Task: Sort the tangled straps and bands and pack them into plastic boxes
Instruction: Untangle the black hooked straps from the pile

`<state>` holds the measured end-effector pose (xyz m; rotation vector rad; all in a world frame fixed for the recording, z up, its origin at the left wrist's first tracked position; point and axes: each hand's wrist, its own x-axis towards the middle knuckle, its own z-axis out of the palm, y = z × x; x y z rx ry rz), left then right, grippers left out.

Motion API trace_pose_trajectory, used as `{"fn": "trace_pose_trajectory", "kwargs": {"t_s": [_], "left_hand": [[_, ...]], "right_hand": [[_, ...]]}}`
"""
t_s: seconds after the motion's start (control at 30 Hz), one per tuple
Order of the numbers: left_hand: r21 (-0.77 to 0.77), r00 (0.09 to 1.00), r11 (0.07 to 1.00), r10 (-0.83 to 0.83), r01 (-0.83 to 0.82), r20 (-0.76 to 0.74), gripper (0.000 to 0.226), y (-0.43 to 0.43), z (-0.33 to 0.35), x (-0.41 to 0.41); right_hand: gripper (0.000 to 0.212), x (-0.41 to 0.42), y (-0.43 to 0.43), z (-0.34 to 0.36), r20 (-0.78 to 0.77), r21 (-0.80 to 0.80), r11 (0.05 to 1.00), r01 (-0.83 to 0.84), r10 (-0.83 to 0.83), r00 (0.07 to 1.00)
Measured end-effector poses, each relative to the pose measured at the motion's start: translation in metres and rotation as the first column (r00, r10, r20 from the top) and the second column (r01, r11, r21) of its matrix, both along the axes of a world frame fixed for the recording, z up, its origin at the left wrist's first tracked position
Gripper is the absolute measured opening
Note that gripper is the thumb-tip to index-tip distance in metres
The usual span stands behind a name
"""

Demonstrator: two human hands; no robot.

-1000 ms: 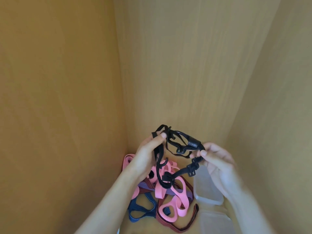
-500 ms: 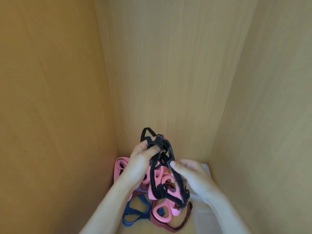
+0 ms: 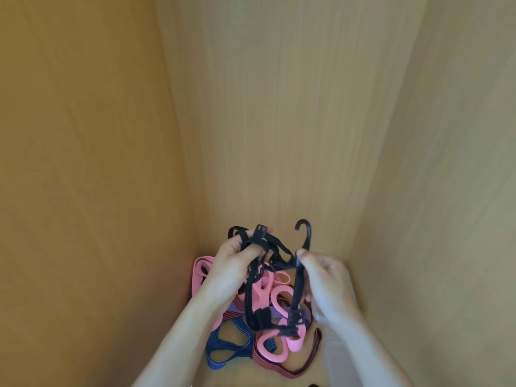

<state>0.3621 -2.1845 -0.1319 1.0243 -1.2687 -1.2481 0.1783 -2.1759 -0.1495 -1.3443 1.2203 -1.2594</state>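
Where the black strap is: held up between both hands above the heap, its loops bunched near the top. One long run hangs down to a buckle, and the hook points upward.
Left hand: fingers curled round a bunch of the strap's loops.
Right hand: thumb and forefinger pinched on the strap just under the hook.
Heap below: pink bands, a blue band and a dark red band lie crossed on the cupboard floor, under the hanging strap. Whether the strap snags any of them, I cannot tell.
Plastic box: translucent, low on the right, mostly hidden behind the right forearm.
Step in hand, as I judge it: freeing the black strap from its own tangle, with nothing visibly packed.
How I would do it well: hold the left bunch steady as an anchor and lead the hook end back through the loops with the right hand. Hauling the hands apart would likely tighten the snarl. I would lift the buckle clear of the pink bands, then fold the strap flat for the box.
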Motion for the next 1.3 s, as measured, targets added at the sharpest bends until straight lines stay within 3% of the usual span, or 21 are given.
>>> {"fn": "trace_pose_trajectory", "kwargs": {"t_s": [0.13,0.23,0.3,0.5,0.6,0.73,0.77,0.83,0.9,0.97,1.03,1.3], "left_hand": [[-0.013,0.990,0.999,0.050,-0.049,0.133,0.030,0.000,-0.009,0.015],[0.038,0.987,0.999,0.029,-0.035,0.160,0.029,0.003,-0.025,0.029],[0.078,0.989,0.996,0.025,-0.037,0.143,0.019,0.004,-0.038,0.040],[0.104,0.991,0.988,0.108,-0.115,0.073,0.020,0.004,-0.059,0.058],[0.114,0.973,0.969,0.205,-0.217,0.106,0.015,-0.003,-0.073,0.065],[0.063,0.939,0.954,0.275,-0.293,0.207,0.023,-0.012,-0.087,0.070],[0.063,0.931,0.947,0.296,-0.316,0.215,0.022,-0.016,-0.092,0.072],[0.072,0.921,0.939,0.312,-0.337,0.232,0.020,-0.020,-0.100,0.074],[0.087,0.915,0.935,0.315,-0.345,0.251,0.029,-0.019,-0.106,0.075],[0.093,0.896,0.926,0.323,-0.365,0.304,0.039,-0.019,-0.113,0.078],[0.096,0.862,0.920,0.314,-0.380,0.398,0.039,-0.016,-0.122,0.083],[0.115,0.817,0.950,0.185,-0.292,0.546,0.033,0.000,-0.135,0.076]], "right_hand": [[0.046,-0.021,-0.010,0.012,0.185,-0.048,0.988,0.147,-0.136,0.973],[0.038,-0.040,-0.015,0.030,0.234,-0.130,0.962,0.238,-0.204,0.951],[0.038,-0.053,-0.020,0.041,0.210,-0.191,0.933,0.304,-0.263,0.942],[0.042,-0.080,-0.030,0.058,0.020,-0.312,0.807,0.502,-0.522,0.853],[0.044,-0.085,-0.033,0.061,-0.027,-0.373,0.748,0.548,-0.600,0.800],[0.042,-0.085,-0.039,0.067,-0.018,-0.377,0.708,0.596,-0.650,0.760],[0.040,-0.084,-0.039,0.069,0.042,-0.351,0.721,0.598,-0.625,0.779],[0.029,-0.084,-0.041,0.075,0.316,-0.230,0.807,0.544,-0.467,0.826],[0.028,-0.083,-0.040,0.082,0.620,-0.098,0.930,0.355,-0.222,0.753],[0.033,-0.082,-0.037,0.087,0.755,-0.066,0.975,0.212,-0.090,0.650],[0.033,-0.080,-0.035,0.093,0.765,-0.077,0.980,0.182,-0.059,0.641],[0.034,-0.078,-0.005,0.130,0.608,-0.272,0.924,0.268,-0.051,0.792]]}}
